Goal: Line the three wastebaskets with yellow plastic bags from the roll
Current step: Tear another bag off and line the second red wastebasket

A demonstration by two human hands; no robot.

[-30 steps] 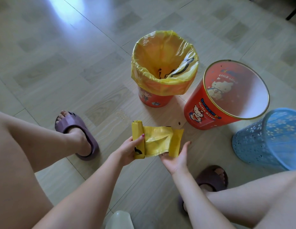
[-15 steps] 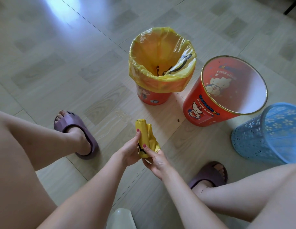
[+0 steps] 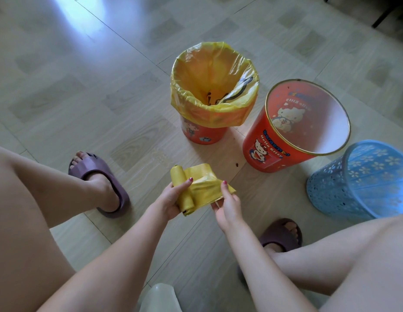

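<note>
My left hand (image 3: 171, 199) grips the yellow bag roll (image 3: 182, 190) low over the floor between my knees. A loose yellow bag (image 3: 205, 185) is unrolled from it to the right, and my right hand (image 3: 227, 199) pinches its edge. Beyond stand three wastebaskets. The small red one (image 3: 202, 134) is lined with a yellow bag (image 3: 212, 86) folded over its rim. The bigger red cartoon wastebasket (image 3: 263, 140) leans with a bare white inside. The blue perforated wastebasket (image 3: 344, 183) at the right has no liner.
My feet in purple slippers (image 3: 99, 176) (image 3: 281, 235) rest on the pale tiled floor (image 3: 83, 75) either side of my hands. A pale translucent object (image 3: 160, 298) shows at the bottom edge. A dark furniture leg (image 3: 382, 16) stands at the top right.
The bag had been bunched against the roll half a second ago; now my right hand has drawn it out to the right again. The wastebaskets have not moved.
</note>
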